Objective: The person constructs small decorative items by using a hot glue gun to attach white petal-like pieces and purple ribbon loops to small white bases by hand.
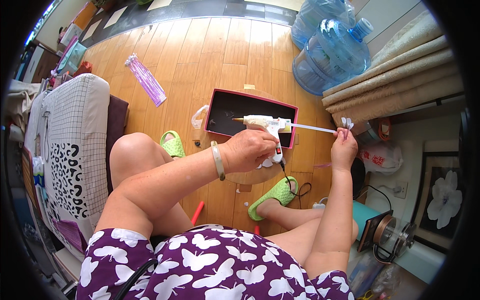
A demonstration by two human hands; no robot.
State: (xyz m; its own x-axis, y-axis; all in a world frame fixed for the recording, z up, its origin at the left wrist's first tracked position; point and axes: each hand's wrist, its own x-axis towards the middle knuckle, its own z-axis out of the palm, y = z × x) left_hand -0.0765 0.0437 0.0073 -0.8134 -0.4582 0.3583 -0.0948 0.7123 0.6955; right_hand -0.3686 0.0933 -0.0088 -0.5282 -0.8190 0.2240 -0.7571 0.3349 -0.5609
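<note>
My left hand [250,148], with a bangle at the wrist, is closed around the handle of a white hot glue gun [262,122]. The gun's nozzle points left over a shallow dark box with a pink rim [225,94]. From its rear a long translucent glue stick [313,127] runs to the fingertips of my right hand [344,152]. Those fingers also pinch a small purple-stemmed piece with white petal-like tips [347,123]. Whether they grip the glue stick or only touch it, I cannot tell. White petal-shaped pieces [267,163] lie partly hidden below the gun.
A bundle of purple striped sticks [147,80] lies on the wooden floor. Large blue water bottles [330,56] stand at upper right, beside a beige curtain [393,67]. The gun's black cord [290,183] hangs near a green slipper [272,197]. A cushioned seat [88,123] is at left.
</note>
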